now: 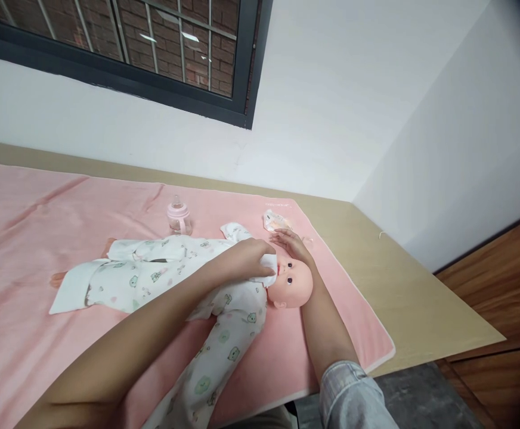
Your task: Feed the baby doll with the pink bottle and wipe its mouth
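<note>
A baby doll [290, 285] in white printed pajamas [137, 280] lies on its back, its head toward the right. My left hand [248, 260] pinches a small white cloth or tissue [269, 262] against the doll's chin, just below its mouth. On the far side of the head is my right hand [290, 243], with fingers stretched out and nothing seen in them. My right forearm runs along the top of the doll's head. Close beyond those fingertips lies a small clear-and-white packet [274, 219], its contents hard to make out.
A pink blanket [31, 220] covers much of the tan tabletop [376, 268]. Beyond the doll's body stands a pink-lidded baby bottle [179, 217]. White walls and a dark-framed window [242, 71] close off the back. Wooden panels [505, 292] stand at the right.
</note>
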Motion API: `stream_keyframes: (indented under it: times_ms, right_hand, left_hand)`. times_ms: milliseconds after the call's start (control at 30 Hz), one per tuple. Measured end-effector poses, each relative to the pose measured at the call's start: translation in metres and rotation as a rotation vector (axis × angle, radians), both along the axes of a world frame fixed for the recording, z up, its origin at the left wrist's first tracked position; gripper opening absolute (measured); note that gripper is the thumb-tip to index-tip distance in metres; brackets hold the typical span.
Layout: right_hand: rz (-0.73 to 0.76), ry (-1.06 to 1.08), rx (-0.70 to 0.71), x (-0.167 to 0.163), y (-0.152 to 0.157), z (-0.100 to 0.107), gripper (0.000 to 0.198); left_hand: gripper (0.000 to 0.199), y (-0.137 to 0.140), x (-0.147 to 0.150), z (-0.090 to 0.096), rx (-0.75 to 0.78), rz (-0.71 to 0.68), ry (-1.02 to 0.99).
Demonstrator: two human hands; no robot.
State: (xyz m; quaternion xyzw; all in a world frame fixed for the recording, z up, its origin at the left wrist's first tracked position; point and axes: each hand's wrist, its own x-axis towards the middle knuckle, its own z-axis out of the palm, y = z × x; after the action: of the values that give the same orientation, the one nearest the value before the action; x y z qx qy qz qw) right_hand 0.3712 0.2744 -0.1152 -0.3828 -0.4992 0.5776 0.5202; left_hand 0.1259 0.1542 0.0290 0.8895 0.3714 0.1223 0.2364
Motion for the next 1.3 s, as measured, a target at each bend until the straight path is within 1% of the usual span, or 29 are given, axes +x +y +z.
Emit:
stream_keyframes:
  times_ms: [133,367,567,667,900,1000,1100,1300]
  right_hand:
    - [-0.006,0.004,-0.014,-0.001,-0.003,0.003,0.036]
    - [-0.008,0.004,-0.015,-0.001,-0.002,0.002,0.034]
    - [-0.014,-0.011,-0.016,-0.001,-0.002,0.002,0.033]
    - [-0.008,-0.013,-0.016,0.0,-0.001,0.001,0.035]
    - [-0.011,0.001,-0.024,-0.001,-0.002,0.002,0.035]
    - [-0.022,-0.005,-0.029,-0.002,-0.004,0.004,0.035]
    - [-0.021,0.003,-0.032,-0.002,-0.003,0.003,0.034]
    - [-0.01,0.006,-0.027,-0.001,-0.002,0.002,0.035]
  left_hand:
    - [0.015,0.006,-0.002,-0.003,0.036,0.001,-0.008]
    - [0.009,0.005,-0.001,-0.002,0.018,0.002,0.046]
    - [0.012,0.01,-0.002,-0.005,0.036,0.012,-0.029]
    - [0.014,0.01,-0.001,-0.006,0.061,0.009,-0.032]
    - [0.009,0.015,-0.001,-0.013,0.08,-0.001,-0.081]
    - [0.014,0.018,0.0,-0.017,0.114,0.021,-0.1]
    - [0.021,0.019,0.002,-0.019,0.117,0.03,-0.108]
    - [0.023,0.019,0.004,-0.02,0.105,0.006,-0.156]
